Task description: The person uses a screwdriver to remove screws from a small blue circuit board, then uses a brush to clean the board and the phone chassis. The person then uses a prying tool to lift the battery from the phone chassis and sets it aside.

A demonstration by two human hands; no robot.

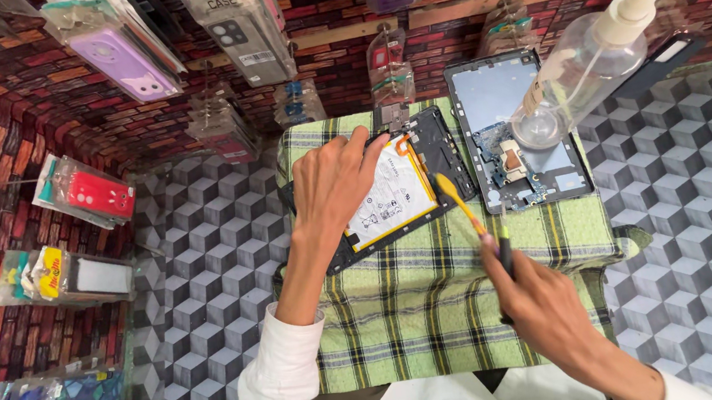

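Note:
An opened phone (409, 186) with a white battery showing lies on a green plaid cloth (406, 311). My left hand (332, 185) presses down on the phone's left part, fingers spread over its top edge. My right hand (546, 308) grips a toothbrush (466, 209) with a yellow head and dark handle. Its bristles touch the phone's right edge near the battery.
A second phone frame (515, 131) with exposed circuit parts lies to the right on the cloth. A clear spray bottle (588, 63) stands tilted over it. Packaged phone cases (126, 61) hang on the brick-patterned wall. The counter (701, 212) has a grey cube pattern.

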